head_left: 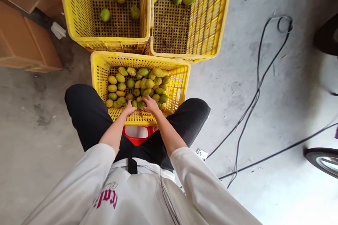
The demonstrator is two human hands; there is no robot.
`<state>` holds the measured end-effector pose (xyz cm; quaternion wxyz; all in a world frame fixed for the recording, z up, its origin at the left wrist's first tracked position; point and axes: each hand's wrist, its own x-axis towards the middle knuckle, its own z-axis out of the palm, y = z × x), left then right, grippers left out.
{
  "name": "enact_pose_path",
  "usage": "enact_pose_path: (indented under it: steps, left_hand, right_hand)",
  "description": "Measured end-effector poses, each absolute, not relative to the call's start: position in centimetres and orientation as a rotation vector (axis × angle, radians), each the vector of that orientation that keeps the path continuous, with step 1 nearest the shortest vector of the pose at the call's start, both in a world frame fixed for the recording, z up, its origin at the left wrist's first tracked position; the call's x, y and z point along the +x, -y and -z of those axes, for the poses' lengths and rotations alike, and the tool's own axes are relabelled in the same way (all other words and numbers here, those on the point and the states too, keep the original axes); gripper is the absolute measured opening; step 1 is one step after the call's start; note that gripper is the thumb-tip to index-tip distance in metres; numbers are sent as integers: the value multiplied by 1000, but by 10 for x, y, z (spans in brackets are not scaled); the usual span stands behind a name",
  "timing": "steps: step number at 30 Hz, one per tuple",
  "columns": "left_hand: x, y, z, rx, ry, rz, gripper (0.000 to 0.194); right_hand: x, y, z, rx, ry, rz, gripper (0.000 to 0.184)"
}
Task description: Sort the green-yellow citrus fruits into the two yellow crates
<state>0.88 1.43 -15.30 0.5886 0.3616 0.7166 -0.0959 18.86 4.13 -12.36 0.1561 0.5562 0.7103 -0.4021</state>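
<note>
A yellow plastic crate [139,58] stands on the floor between my knees. Many green and yellow lemons [130,83] lie in it, lined up in rows at the left and heaped at the right. My left hand [129,107] reaches over the crate's near wall, fingers curled round a lemon [134,104] in the front row. Just to its right, my right hand [151,105] is bent over the near middle of the heap, its fingers closed about a lemon [142,105]. The fruit and the small scale partly hide the fingertips of both hands.
Two larger yellow crates, one at the left [108,39] and one at the right [185,55], stand beyond mine with a few lemons each. Cardboard boxes [23,35] are at far left. A black cable [257,93] and a wheel [323,161] are at right. Under me shows a red stool [137,141].
</note>
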Motion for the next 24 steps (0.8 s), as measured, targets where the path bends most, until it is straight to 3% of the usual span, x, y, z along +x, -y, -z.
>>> enact_pose_path:
  steps: [5,12,24]
  left_hand:
    - [10,-9,163,831,-1725,257,80]
    - [14,-7,169,790,-1713,292,66]
    - [15,-12,161,939,-1653,350,77]
  right_hand:
    - [181,-34,132,1609,-1966,1177,52]
    - [192,-37,132,1745,-1705,1188,67]
    - [193,-51,129,1848,-1817,1158,81]
